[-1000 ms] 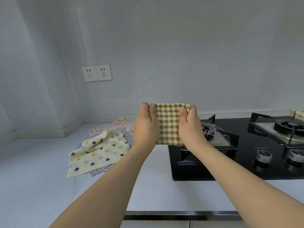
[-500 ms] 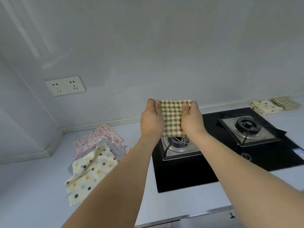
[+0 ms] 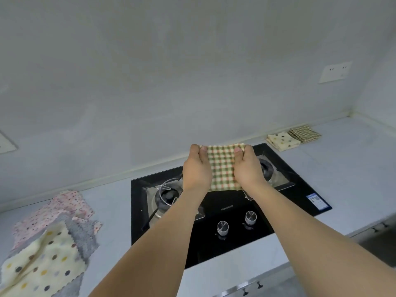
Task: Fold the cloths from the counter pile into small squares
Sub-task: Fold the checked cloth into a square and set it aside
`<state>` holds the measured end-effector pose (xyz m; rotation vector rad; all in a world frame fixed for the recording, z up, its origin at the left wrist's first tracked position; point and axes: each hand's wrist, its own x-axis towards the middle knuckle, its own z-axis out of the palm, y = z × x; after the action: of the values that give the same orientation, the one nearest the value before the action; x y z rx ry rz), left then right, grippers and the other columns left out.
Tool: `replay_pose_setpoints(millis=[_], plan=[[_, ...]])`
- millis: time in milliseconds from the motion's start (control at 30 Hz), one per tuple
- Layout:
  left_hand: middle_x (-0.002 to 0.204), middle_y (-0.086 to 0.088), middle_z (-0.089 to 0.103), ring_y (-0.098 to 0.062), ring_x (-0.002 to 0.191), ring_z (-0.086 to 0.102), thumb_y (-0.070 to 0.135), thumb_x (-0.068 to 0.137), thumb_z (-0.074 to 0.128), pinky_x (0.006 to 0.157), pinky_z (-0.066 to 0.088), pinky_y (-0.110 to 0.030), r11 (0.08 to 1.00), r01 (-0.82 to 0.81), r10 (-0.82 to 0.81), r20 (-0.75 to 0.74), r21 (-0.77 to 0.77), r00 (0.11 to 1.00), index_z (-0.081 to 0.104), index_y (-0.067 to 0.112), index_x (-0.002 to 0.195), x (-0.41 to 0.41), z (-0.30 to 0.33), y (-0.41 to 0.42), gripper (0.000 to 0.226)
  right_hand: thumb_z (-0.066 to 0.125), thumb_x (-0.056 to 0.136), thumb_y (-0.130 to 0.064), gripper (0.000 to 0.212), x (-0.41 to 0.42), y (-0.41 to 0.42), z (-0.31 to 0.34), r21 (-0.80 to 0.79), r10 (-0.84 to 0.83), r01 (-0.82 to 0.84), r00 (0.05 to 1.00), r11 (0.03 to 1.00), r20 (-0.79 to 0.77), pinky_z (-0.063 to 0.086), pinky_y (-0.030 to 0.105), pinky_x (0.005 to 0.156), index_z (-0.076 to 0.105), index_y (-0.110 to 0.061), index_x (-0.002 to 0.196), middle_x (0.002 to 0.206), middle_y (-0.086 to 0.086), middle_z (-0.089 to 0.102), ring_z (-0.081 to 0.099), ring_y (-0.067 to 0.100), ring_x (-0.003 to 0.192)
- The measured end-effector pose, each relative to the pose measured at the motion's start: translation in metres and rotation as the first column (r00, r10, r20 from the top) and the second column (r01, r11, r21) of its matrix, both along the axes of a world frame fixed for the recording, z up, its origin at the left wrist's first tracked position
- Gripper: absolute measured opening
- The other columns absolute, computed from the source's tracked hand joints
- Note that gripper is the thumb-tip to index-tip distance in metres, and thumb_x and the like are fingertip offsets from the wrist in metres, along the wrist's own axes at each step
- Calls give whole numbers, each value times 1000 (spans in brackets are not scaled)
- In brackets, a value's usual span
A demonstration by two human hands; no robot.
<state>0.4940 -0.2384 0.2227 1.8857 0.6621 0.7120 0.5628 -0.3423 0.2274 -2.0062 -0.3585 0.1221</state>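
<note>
Far left of the grip, the unfolded pile (image 3: pixel 49 243) lies on the bench (image 3: pixel 115 202). The left hand (image 3: pixel 196 168) and right hand (image 3: pixel 248 168) pinch the folded checked cloth (image 3: pixel 221 168) above the stove (image 3: pixel 231 209); a loosened pinch could undo the folds. Far right sit finished squares (image 3: pixel 293 137).

Both hands hold a folded green-and-red checked cloth (image 3: pixel 221 168) upright in the air above the black gas hob (image 3: pixel 231 219). The left hand (image 3: pixel 196 168) pinches its left edge and the right hand (image 3: pixel 248 168) its right edge, thumbs on the near face. On the counter (image 3: pixel 115 202) at the near left lies a loose pile of cloths (image 3: pixel 49 243), a cream polka-dot one on top. At the far right, by the wall, two folded cloths (image 3: pixel 293 138) lie side by side.
</note>
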Motion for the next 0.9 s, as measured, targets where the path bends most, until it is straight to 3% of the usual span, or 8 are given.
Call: replay_pose_setpoints(millis=[100,200,433,733,900], plan=[[60,2,43,-16,51,36,38,104,32,51,33,-33,1000,-1,1,-15,-8,1000,38,21,82,45,-2,-34,29,27,104,-36,31,46,-34,-3,-38,-7,7,1000,999,-12,38,28,56,42,-9,103,78,-1,51,50,13,68],[60,3,43,-14,51,34,38,104,32,51,32,-33,999,8,-9,-34,-42,999,39,20,82,82,-4,-57,30,27,103,-38,32,85,-54,-10,-58,-13,12,1000,998,-28,46,38,65,44,-11,101,81,2,54,56,19,74],[60,5,43,-10,51,35,39,104,31,47,31,-25,995,66,-76,-148,-69,986,44,16,88,170,-35,-79,31,27,104,-34,28,160,-83,-29,-108,-74,75,997,991,15,33,27,48,41,-11,95,71,2,51,47,12,56],[66,3,48,-12,54,42,41,103,29,49,34,-29,988,71,-98,-194,-141,976,45,16,91,297,-49,-162,32,28,104,-33,25,292,-165,-52,-151,-66,65,998,986,-4,38,32,57,41,-12,97,77,0,53,52,18,69],[78,0,55,-17,67,50,39,104,27,58,40,-35,987,-4,-38,-259,-160,965,45,14,94,352,-61,-204,32,27,104,-34,26,354,-202,-57,-203,0,-9,999,979,-45,35,27,48,41,-14,96,76,-1,52,50,12,62]])
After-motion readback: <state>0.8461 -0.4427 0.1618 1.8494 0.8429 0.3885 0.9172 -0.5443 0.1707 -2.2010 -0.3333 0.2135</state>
